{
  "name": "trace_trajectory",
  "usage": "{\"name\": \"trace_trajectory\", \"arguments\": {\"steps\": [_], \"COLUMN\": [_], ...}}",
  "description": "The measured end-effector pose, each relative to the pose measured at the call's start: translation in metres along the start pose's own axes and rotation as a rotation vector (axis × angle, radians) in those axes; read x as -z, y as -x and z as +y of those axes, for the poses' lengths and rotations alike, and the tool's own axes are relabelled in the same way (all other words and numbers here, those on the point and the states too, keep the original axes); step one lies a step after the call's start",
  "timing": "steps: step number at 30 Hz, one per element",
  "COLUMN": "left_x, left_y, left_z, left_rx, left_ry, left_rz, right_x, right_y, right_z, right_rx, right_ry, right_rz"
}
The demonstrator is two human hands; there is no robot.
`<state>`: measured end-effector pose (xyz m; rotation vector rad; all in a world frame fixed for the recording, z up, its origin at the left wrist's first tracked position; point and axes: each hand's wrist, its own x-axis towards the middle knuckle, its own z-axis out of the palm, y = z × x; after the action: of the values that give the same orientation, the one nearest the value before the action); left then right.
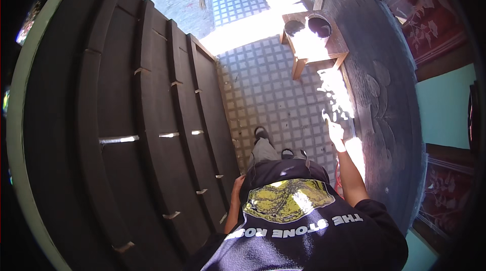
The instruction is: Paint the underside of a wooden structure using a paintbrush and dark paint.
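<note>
My right hand (336,132) is held out over the tiled floor (265,81), beside the dark wall. Harsh sunlight washes it out; a thin pale tip (325,116) points forward from it, and whether this is a finger or a held object I cannot tell. My left hand (240,181) hangs low by my side near the dark panelled partition, partly hidden by my shirt. Farther ahead, two round containers (320,27) with dark insides stand on a small wooden table (338,48).
A tall dark partition (159,100) with raised ribs runs along the left. On the right is a dark wall with carved-looking leaf shapes (376,85), below windows with red patterned curtains (425,16). A broom (201,1) lies or stands near the paving's far edge.
</note>
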<state>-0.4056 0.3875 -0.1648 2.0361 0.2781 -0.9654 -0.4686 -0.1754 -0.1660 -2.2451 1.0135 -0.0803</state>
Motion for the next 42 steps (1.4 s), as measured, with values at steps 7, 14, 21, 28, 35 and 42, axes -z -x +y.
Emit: {"name": "trace_trajectory", "arguments": {"steps": [7, 14, 21, 28, 35, 42], "left_x": [0.009, 0.078, 0.033, -0.116, -0.257, -0.326], "left_y": [-0.031, -0.226, -0.382, -0.527, -0.650, -0.695], "left_z": [0.118, 0.155, 0.377, 0.535, 0.599, 0.626], "left_rx": [-0.149, 0.343, -0.022, -0.184, -0.168, 0.063], "left_ry": [0.391, -0.407, -0.498, -0.533, -0.153, 0.480], "left_rz": [-0.011, -0.271, -0.158, -0.265, -0.320, -0.413], "right_x": [0.004, 0.003, -0.001, -0.104, -0.140, -0.165], "right_y": [-0.063, -0.118, -0.235, -0.455, -0.622, -0.647], "right_z": [0.019, -0.033, -0.122, -0.169, -0.193, -0.140], "right_rx": [-0.112, -0.419, -0.327, 0.084, -0.031, 0.228], "right_ry": [-0.146, -0.049, -0.027, -0.046, -0.338, -0.181], "right_rz": [0.109, 0.060, -0.100, 0.016, -0.163, 0.103]}}
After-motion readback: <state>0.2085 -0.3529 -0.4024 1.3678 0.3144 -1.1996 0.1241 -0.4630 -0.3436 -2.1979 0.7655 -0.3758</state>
